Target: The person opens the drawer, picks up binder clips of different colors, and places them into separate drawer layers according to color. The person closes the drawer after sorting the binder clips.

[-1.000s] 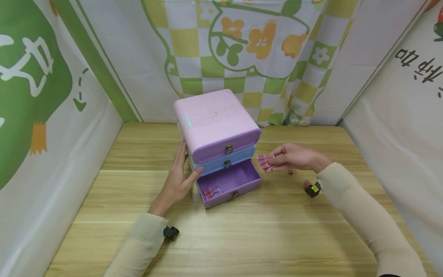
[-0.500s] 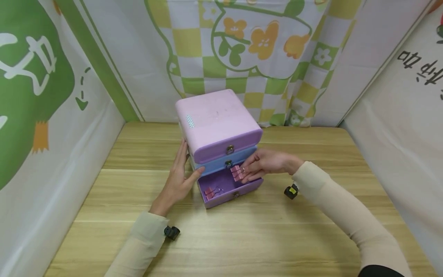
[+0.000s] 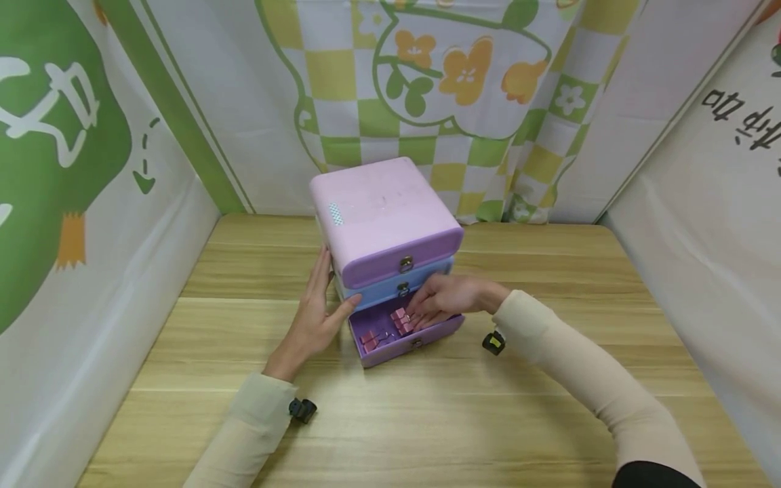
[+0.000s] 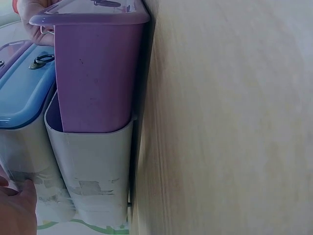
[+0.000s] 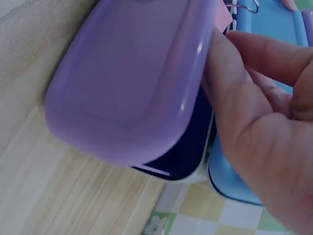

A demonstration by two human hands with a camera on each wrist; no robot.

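Note:
A small drawer unit (image 3: 381,203) with a pink top stands on the table, its purple bottom drawer (image 3: 390,353) pulled out. Inside the drawer's left end lies a pink binder clip (image 3: 369,341). My right hand (image 3: 454,296) reaches over the drawer's right side and pinches a second pink binder clip (image 3: 401,321), low in the drawer beside the first. Part of this held clip (image 5: 223,18) shows at the fingertips in the right wrist view. My left hand (image 3: 308,325) rests against the unit's left side, fingers straight and thumb near the blue drawer's edge.
The blue middle drawer (image 3: 378,291) and purple top drawer (image 3: 372,268) are closed, each with a ring pull. A checkered curtain (image 3: 427,152) hangs behind the wooden table (image 3: 390,434). Printed cloth walls stand at both sides.
My right hand has moved left from beside the unit, carrying the binder clip over the drawer and down into it. The left hand has stayed on the unit's side.

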